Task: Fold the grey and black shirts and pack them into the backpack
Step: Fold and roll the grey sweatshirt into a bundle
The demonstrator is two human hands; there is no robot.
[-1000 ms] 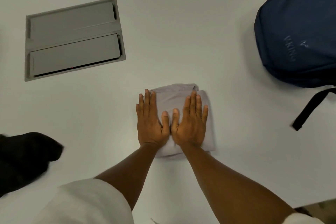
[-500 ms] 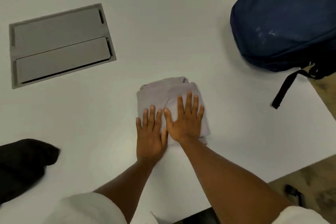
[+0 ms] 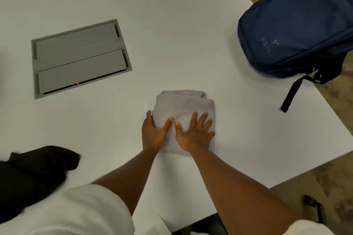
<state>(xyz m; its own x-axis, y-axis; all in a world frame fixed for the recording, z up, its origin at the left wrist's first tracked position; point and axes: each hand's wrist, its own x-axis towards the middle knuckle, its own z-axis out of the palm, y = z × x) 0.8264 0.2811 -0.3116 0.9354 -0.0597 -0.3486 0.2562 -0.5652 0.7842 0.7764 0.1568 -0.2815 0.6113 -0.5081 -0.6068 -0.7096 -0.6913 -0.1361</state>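
- Lying as a small folded bundle on the white table [image 3: 191, 25], the grey shirt [image 3: 183, 105] is the landmark here; it sits close to the table's near edge, within easy reach of both hands.
- Cupping the shirt's left edge, the left hand [image 3: 152, 133] has its thumb on top and its fingers curled round the side, probably to get under the bundle and lift it.
- Pressing flat on the shirt's near right part, the right hand [image 3: 194, 135] has its fingers spread, likely to keep the folds from springing open.
- Beyond the shirt and to its right stands the navy backpack [image 3: 298, 25], well apart; whether it is open I cannot tell.
- Left of the shirt and nearer the person, the black shirt [image 3: 36, 173] lies bunched, evidently not yet folded.
- Beyond the shirt and to its left, a grey cable hatch [image 3: 78, 59] sits flush in the table.
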